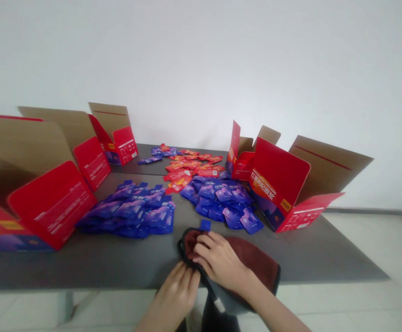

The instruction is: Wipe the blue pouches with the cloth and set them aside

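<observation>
A brown cloth with black edging (252,260) lies folded at the front edge of the table, partly hanging over it, with a small white tag on its lower side. My left hand (180,286) pinches its black edge at the left end. Curled over the upper left part of the cloth is my right hand (219,260), its fingers bunching the fabric. Just behind the cloth, a pile of blue-purple pouches (221,196) lies to the right, and another pile of blue-purple pouches (135,210) lies to the left.
Red pouches (190,166) are scattered farther back on the grey table (124,263). Open red cartons stand on both sides: a large carton (48,207) at left, a smaller carton (124,143) behind it, and a carton (280,184) at right. A white wall rises behind.
</observation>
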`<state>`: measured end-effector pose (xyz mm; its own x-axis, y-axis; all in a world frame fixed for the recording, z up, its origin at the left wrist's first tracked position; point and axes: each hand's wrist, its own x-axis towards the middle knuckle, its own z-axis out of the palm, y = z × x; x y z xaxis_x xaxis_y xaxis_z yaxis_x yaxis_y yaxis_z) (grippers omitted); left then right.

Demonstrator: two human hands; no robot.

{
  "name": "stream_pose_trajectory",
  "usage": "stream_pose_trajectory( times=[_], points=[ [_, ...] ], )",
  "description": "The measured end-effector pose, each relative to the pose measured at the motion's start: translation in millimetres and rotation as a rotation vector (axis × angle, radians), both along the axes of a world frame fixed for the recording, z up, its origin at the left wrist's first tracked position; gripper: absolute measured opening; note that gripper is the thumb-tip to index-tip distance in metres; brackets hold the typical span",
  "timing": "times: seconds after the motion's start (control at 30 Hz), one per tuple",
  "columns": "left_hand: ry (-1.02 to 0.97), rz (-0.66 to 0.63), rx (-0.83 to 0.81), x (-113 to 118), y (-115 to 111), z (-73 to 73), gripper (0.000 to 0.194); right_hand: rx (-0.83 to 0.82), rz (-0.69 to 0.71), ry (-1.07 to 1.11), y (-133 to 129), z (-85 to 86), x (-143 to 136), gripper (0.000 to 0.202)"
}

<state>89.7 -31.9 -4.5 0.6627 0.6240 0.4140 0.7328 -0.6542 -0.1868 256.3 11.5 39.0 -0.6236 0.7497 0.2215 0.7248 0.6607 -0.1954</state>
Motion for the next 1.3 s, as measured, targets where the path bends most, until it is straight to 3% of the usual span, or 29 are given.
stream_pose_trajectory(
  times=[0.17, 0.37, 0.53, 0.67, 0.77, 0.87, 1.07, 1.17, 1.3],
  points=[
    [-0.017, -0.065, 0.011, -2, 7, -2.7, 0.036, 0.082, 0.053, -0.135, 25, 3.8, -17, 0.016],
    [-0.057, -0.001, -0.095, 8, 1, 2.9, 0.036, 0.079, -0.125, -0.143, 58, 12.8, -27, 0.018],
    [-0.07, 0.045, -0.142, 19, -4, 0.0, 0.037, 0.151, -0.192, -0.008, 23, 38.0, -12, 0.023],
    [-0.015, 0.065, -0.148, 20, -5, 0.5, 0.032, 0.086, 0.002, -0.059, -4, 28.2, -2, 0.018],
    [-0.014, 0.022, -0.099, 18, -3, 3.2, 0.031, 0.054, 0.043, -0.136, 3, 10.8, -2, 0.018],
    [-0.062, -0.042, -0.02, 16, 0, 4.6, 0.033, 0.072, 0.034, -0.153, 27, 1.3, -9, 0.021],
    [-0.093, -0.038, -0.009, 17, 1, 5.5, 0.036, 0.053, -0.089, -0.165, 69, 5.8, -22, 0.023],
    [-0.162, -0.027, -0.032, 18, -1, -1.0, 0.037, 0.069, -0.132, -0.124, 59, 16.6, -16, 0.023],
    [-0.379, -0.083, 0.073, 14, -1, -14.3, 0.034, 0.103, -0.064, -0.026, 20, 25.7, -3, 0.022]
  ],
)
